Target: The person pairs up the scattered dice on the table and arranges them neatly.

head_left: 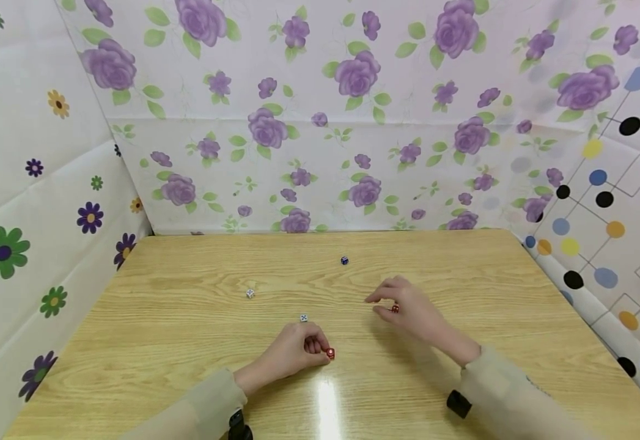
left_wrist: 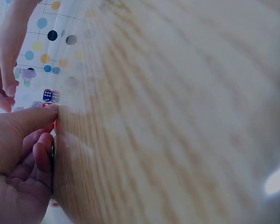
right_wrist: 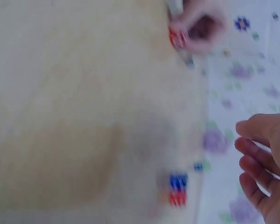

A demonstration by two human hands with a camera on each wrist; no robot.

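Note:
My left hand (head_left: 292, 351) pinches a red die (head_left: 331, 353) between thumb and fingertips, low over the table. A white die (head_left: 304, 318) lies just beyond that hand. My right hand (head_left: 412, 310) hovers with its thumb and fingers apart, holding nothing. Below it sits another red die (head_left: 395, 308). The right wrist view, though blurred, has a blue die (right_wrist: 178, 180) touching a red die (right_wrist: 178, 197), both apart from the right fingers (right_wrist: 252, 163); whether they are stacked I cannot tell. In the left wrist view a blue die (left_wrist: 47, 95) shows past the left fingertips.
A dark blue die (head_left: 344, 260) lies toward the back of the wooden table (head_left: 187, 342). Another white die (head_left: 250, 293) rests to the left. Floral cloth (head_left: 320, 171) hangs behind the table, with patterned cloths on both sides.

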